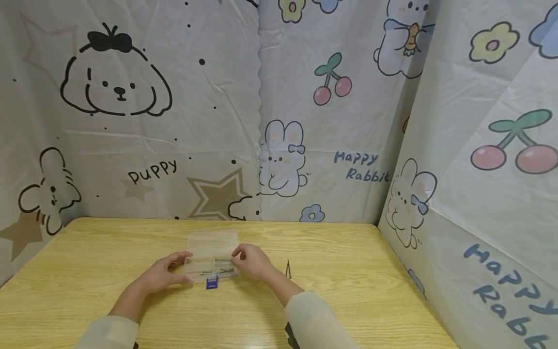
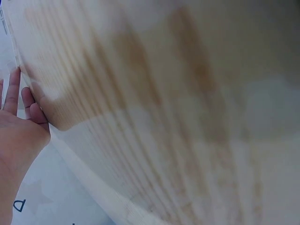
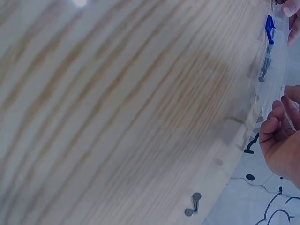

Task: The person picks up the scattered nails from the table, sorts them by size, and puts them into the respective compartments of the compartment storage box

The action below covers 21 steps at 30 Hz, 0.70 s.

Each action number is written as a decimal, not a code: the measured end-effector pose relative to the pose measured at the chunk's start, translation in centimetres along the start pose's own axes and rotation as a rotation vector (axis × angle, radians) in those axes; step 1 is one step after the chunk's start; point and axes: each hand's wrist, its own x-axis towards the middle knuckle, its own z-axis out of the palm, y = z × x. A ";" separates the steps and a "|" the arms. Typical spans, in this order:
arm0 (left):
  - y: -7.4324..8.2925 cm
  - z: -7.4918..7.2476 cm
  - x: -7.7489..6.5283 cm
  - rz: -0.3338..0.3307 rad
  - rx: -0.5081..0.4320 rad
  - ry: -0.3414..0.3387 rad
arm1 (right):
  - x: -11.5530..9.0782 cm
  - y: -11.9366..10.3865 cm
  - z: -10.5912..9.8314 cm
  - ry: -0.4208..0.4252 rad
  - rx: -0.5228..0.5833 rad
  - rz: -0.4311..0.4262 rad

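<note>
A clear plastic box (image 1: pixel 198 277) stands on the table with its lid (image 1: pixel 212 243) raised at the back and a blue latch (image 1: pixel 211 282) at its front. Several dark nails (image 1: pixel 224 270) lie in its compartments. My left hand (image 1: pixel 159 275) holds the box's left side, thumb at the front corner and fingers at the back. At the right side, my right hand (image 1: pixel 252 261) has its fingertips together at the end of a nail (image 1: pixel 222 260) lying level over the box; the fingers hide that end. The right wrist view shows this hand (image 3: pixel 286 140) beside the box wall.
Two nails (image 1: pixel 288 269) stand close together on the wood-grain table (image 1: pixel 340 281), right of the right forearm. Printed cloth (image 1: pixel 209 145) hangs behind the table's back edge, and another printed cloth (image 1: pixel 479 208) hangs along the right.
</note>
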 end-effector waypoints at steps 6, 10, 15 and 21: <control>-0.2 0.0 0.0 0.009 0.011 0.010 | -0.5 0.6 -0.6 0.007 -0.005 0.005; -0.2 0.1 0.1 0.014 0.011 0.009 | -0.8 1.2 -1.4 -0.001 -0.023 0.013; -0.2 0.1 0.1 0.012 0.008 0.005 | -1.1 2.2 -2.5 0.010 -0.058 0.015; -0.1 0.1 0.1 0.021 0.006 0.005 | -1.9 3.5 -3.9 0.029 -0.057 0.022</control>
